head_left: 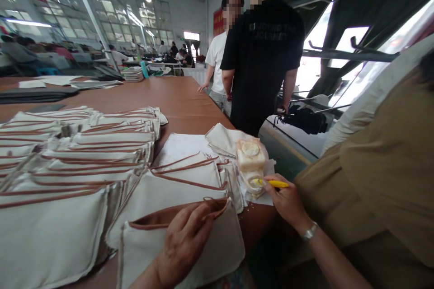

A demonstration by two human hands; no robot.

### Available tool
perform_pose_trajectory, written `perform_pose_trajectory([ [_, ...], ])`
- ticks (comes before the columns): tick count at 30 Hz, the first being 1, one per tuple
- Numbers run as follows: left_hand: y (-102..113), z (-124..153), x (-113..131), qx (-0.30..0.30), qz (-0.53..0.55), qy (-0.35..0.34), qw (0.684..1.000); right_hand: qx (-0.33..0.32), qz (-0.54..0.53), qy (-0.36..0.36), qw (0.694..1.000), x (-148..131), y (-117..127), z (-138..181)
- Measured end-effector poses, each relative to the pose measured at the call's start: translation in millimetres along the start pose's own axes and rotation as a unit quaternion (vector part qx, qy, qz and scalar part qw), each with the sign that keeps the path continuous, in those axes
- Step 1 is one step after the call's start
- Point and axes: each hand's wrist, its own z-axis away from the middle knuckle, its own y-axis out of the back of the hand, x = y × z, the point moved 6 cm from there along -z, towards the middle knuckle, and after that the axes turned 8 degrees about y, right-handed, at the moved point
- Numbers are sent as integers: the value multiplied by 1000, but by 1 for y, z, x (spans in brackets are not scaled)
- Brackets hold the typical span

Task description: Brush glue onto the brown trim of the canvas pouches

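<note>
My left hand (186,244) is closed on the brown-trimmed opening of a cream pouch (217,253), whose brown lining shows through the gap. A thin loose thread curls by its edge. In my right hand (286,198) is a yellow-handled brush (278,184), held between thumb and fingers. Its tip reaches into a small, smeared, pale dish (253,188). Right behind the dish stands a cream plastic container (251,156) with a round lid, stained about its top. More cream pouches (190,174) lie just beyond the one under my left hand.
Stacks of similar pouches (101,153) cover the table's left side. Past the brown tabletop (162,97), two people stand, one in a black shirt (262,58). Someone in brown clothing (383,171) is close on my right. Papers and a turquoise bottle (144,69) are farther back.
</note>
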Motion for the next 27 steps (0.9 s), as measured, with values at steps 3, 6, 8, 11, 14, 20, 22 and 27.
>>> perform_pose_trajectory([
  [3, -15, -4, -13, -69, -19, 68, 995, -46, 20, -2, 999, 11, -17, -9],
  [6, -36, -8, -29, -197, -13, 142, 970, -89, 40, -14, 995, 21, -26, -20],
  [8, -47, -8, -36, -279, -13, 174, 944, -99, 57, -19, 993, 24, -25, -27],
  [11, -53, -7, -41, -344, -24, 199, 917, -95, 74, -18, 993, 25, -23, -34],
  [14, -54, -7, -45, -349, -15, 240, 906, -100, 69, -21, 992, 24, -27, -35],
  [20, -56, -22, -49, -304, -25, 301, 904, -46, 19, -30, 998, 9, -13, -30],
  [22, -60, -26, -48, -318, -35, 311, 895, -2, -6, -41, 999, 4, 3, -25],
  [27, -68, -30, -48, -339, -14, 339, 877, 148, -106, -121, 976, 6, 28, 7],
])
